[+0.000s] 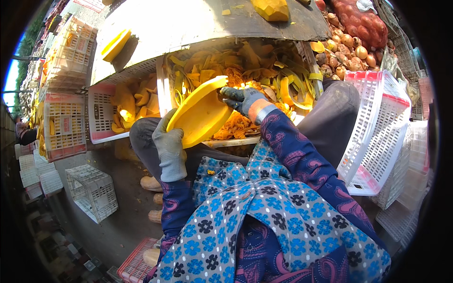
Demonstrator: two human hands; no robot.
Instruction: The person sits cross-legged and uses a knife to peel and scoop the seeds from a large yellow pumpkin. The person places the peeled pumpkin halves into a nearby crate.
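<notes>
My left hand (169, 138), in a grey knit glove, grips the lower left edge of a hollowed, peeled yellow pumpkin piece (201, 111). My right hand (244, 99), in a dark-coated glove with an orange and grey cuff, is closed with bent fingers at the upper right end of the piece; whether it holds a tool is hidden. Below both hands stands a white plastic crate (165, 85) filled with green-yellow peels (293, 86) and stringy orange pulp (233, 127).
A board (184, 24) ahead bears a cut pumpkin wedge (116, 45) and a peeled pumpkin chunk (271, 9). Pumpkin pieces fill a crate (101, 116) at left. Onions (348, 53) lie at the upper right, above tilted white crates (378, 141). A person (25, 131) is far left.
</notes>
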